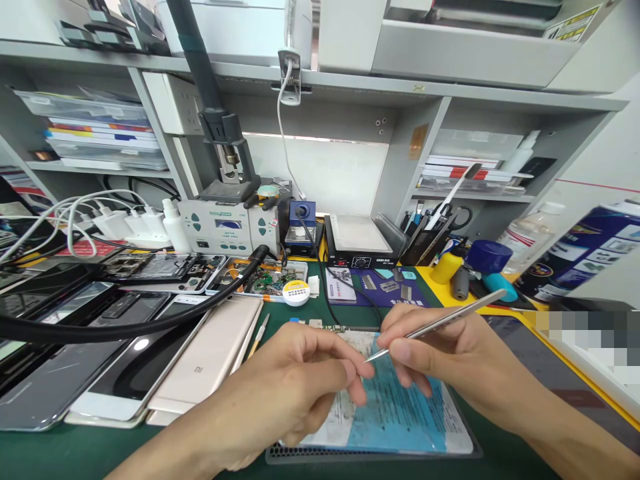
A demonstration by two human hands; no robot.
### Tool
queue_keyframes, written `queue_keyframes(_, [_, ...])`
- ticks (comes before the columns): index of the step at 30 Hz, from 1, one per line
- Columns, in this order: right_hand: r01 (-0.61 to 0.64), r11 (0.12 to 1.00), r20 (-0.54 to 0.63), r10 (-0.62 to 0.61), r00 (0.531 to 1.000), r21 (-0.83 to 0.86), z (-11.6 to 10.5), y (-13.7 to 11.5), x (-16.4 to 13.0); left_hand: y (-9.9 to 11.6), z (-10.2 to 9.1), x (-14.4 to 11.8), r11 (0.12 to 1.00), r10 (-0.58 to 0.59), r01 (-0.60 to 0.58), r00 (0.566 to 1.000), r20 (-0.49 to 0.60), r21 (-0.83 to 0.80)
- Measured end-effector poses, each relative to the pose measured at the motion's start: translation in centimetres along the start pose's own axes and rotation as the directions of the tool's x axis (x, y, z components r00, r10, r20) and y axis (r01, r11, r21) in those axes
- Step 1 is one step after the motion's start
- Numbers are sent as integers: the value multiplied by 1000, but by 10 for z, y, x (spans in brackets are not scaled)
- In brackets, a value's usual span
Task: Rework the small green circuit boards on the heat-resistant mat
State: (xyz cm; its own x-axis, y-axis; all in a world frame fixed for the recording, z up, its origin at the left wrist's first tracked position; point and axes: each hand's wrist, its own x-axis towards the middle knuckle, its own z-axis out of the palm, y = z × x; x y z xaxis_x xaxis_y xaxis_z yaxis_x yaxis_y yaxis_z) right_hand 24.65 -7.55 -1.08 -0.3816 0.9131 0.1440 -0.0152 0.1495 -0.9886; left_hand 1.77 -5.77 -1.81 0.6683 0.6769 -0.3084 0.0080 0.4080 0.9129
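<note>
Right hand [450, 353] closed in a pen grip on metal tweezers [440, 323], tips pointing left and down toward the left hand's fingertips [357, 373]. Left hand [295, 393] curled, thumb and fingers pinched together; whatever sits in the pinch is too small to tell. Both hands hover over a blue-and-white work mat [395, 417] on the green surface [60, 453], the mat directly under and between them. Left of the left hand: gold phone [205, 360] lying back up, then a row of more phones [100, 360]. Beyond the hands: round solder-paste tin [296, 292], rework station [230, 227], hot plate [357, 240]. Black hose [150, 320] runs across the phones.
</note>
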Motion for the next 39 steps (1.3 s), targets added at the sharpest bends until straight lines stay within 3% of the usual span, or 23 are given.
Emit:
queue_keyframes(11, [3, 1000, -10, -3, 1000, 4, -3, 3, -1, 1, 2, -1, 1000, 4, -4, 1000, -22, -2])
queue_keyframes(17, [21, 1000, -53, -20, 998, 13, -6, 5, 0, 1, -1, 1, 997, 70, -66, 990, -121, 42])
queue_keyframes(27, [1, 1000, -87, -1, 996, 5, -7, 4, 3, 7, -3, -3, 990, 135, -126, 972, -191, 61])
queue_keyframes(39, [-63, 997, -169, 54, 984, -48, -12, 7, 11, 9, -14, 2, 968, 249, -246, 921, -298, 49])
